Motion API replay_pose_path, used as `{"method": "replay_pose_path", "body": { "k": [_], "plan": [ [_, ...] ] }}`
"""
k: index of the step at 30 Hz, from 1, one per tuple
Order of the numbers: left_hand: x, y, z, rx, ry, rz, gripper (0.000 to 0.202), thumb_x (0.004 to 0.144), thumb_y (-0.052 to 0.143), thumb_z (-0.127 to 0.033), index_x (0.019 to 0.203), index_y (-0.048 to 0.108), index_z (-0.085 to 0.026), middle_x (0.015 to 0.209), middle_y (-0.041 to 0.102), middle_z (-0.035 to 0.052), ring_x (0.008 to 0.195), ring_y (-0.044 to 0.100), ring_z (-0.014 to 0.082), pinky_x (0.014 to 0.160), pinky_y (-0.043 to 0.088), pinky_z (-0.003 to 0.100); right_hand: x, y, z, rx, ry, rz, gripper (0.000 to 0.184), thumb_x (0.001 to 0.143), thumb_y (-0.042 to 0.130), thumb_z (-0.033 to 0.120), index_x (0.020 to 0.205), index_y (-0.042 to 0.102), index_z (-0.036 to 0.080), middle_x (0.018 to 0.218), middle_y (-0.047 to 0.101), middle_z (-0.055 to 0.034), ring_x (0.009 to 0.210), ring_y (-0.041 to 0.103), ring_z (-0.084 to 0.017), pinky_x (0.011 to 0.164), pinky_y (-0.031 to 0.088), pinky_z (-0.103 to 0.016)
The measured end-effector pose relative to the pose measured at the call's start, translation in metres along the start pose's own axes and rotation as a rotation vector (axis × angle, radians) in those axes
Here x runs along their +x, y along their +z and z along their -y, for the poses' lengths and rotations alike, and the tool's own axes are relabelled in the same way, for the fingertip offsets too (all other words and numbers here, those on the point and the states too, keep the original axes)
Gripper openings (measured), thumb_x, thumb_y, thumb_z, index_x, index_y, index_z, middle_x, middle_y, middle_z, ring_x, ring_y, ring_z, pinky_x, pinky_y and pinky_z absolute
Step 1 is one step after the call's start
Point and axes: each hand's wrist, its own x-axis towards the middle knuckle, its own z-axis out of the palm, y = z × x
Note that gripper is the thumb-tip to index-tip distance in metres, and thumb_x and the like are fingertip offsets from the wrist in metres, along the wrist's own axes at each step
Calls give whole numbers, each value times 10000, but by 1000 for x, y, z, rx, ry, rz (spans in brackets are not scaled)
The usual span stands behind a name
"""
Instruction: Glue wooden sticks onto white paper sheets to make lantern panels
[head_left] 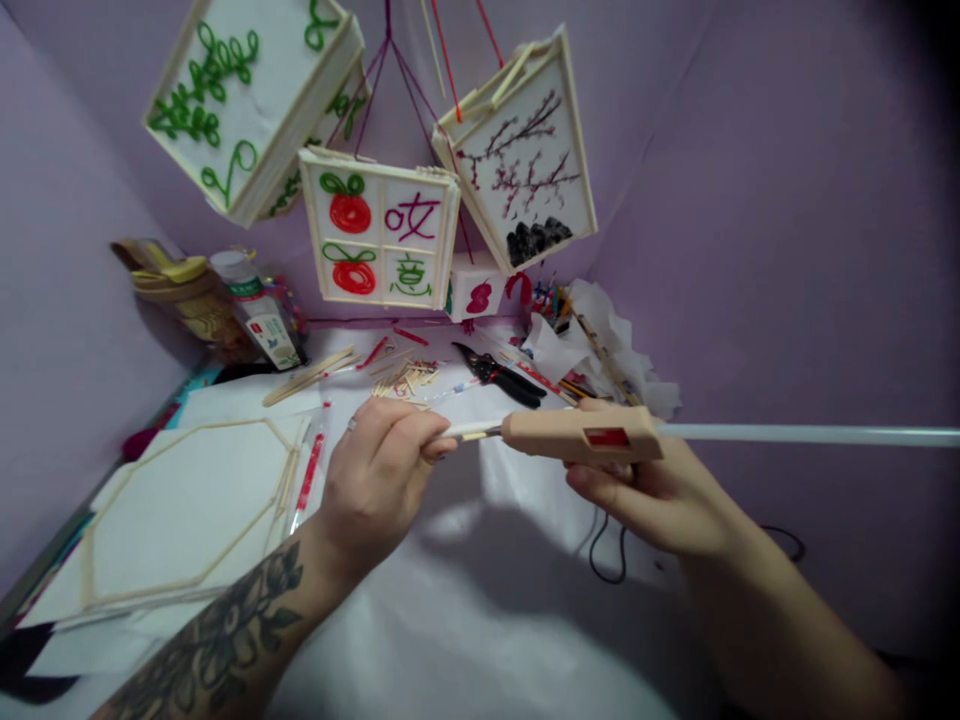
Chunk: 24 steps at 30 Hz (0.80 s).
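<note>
- Head view: the right hand is wrapped around the glue gun, fingers curled under its body, a long glue stick jutting out behind it to the right edge.
- The left hand sits just left of the gun, fingers closed, pinching something thin right at the nozzle; it looks like a small stick, but the fingertips cover most of it.
- Progress, as I judge it: left of the gun a hexagon frame lies flat on white sheets, its rim already laid; above the gun three finished lanterns hang, decorated. So gluing is under way, with loose sticks behind the gun unused.
- Pliers lie behind the gun; a bottle stands far left of it.
- Hard to tell: whether any glue is out at the nozzle, what the pinched piece is, and the gun's trigger, hidden by the palm. The cord below the gun runs out of sight.
</note>
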Motion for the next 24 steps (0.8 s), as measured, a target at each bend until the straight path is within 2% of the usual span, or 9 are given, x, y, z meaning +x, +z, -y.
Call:
{"method": "replay_pose_path", "body": {
  "k": [16, 24],
  "plan": [
    [0, 2, -6, 24, 24, 12, 106, 913, 617, -174, 1016, 603, -153, 848, 601, 43, 795, 580, 158, 731, 513, 280, 5, 1, 10, 18, -29, 13, 219, 850, 544, 216, 693, 392, 231, 649, 449, 30, 540, 455, -116, 509, 384, -248],
    [0, 1, -7, 3, 30, 22, 115, 900, 625, -146, 1012, 602, -134, 851, 590, 49, 795, 568, 160, 741, 511, 284, 4, 1, 10, 32, 1, 32, 188, 860, 555, 221, 714, 436, 224, 662, 474, 23, 547, 474, -121, 509, 392, -249]
  ]
}}
